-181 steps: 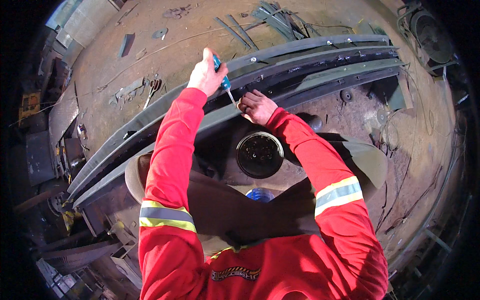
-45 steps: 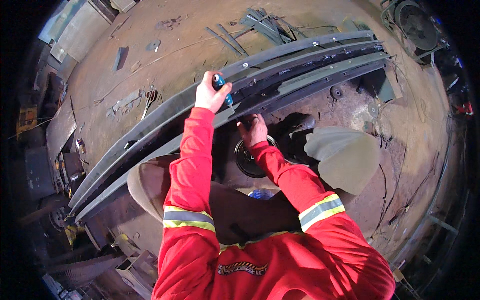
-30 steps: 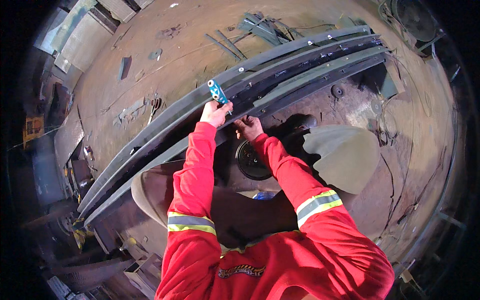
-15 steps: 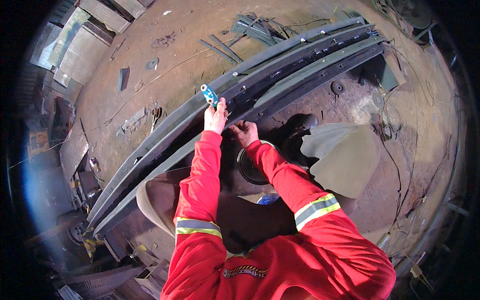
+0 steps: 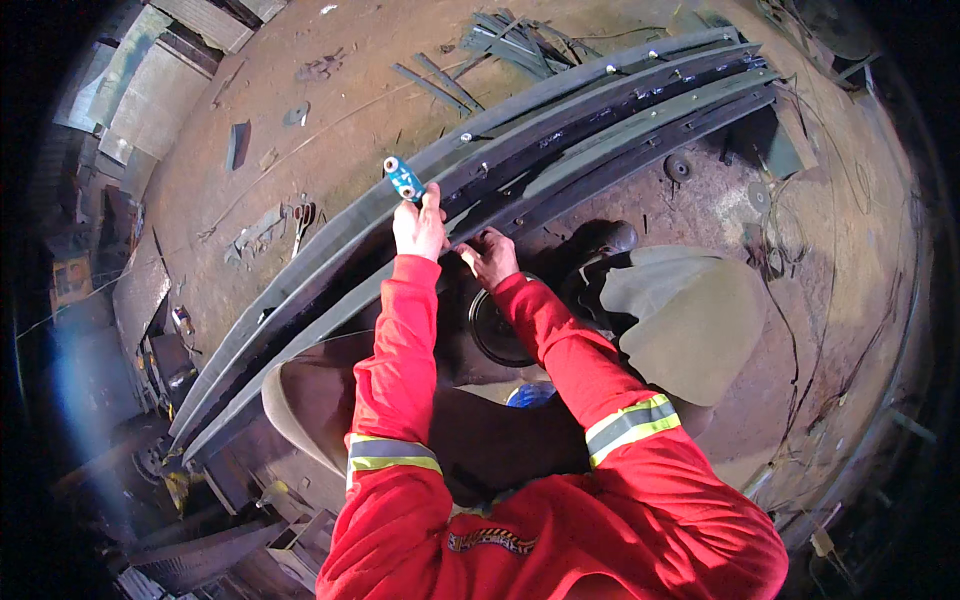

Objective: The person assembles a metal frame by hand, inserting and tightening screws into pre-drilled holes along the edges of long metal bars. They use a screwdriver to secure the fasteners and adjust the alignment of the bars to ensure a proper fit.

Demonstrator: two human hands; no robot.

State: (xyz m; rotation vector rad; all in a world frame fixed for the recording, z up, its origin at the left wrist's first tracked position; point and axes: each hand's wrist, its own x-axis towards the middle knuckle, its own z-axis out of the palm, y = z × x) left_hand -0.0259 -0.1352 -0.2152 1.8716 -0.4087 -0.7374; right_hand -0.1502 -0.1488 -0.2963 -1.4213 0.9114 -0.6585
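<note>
Long, curved dark metal beams (image 5: 590, 165) lie side by side in front of me, with small bolts along them. My left hand (image 5: 420, 228) is closed around a blue thing with white patches (image 5: 404, 178) and two round, pale ends with dark centres. It is held over the beams, its far end pointing away from me; its exact kind is unclear. My right hand (image 5: 490, 258) is just to the right and nearer, fingers bent and pressed together at the near beam's edge. Whatever is between those fingertips is hidden.
A pile of dark metal strips (image 5: 520, 45) lies on the brown floor beyond the beams. Scissors (image 5: 303, 220) and scraps are at the left. A round black ring (image 5: 500, 335) sits by my right forearm. Cables (image 5: 800, 350) run along the right; metal sheets (image 5: 155, 105) stand at the far left.
My left hand and the blue thing have shifted slightly left in view, and the thing is tilted more sideways. My right hand stays at the beam's edge. The view has shifted a little.
</note>
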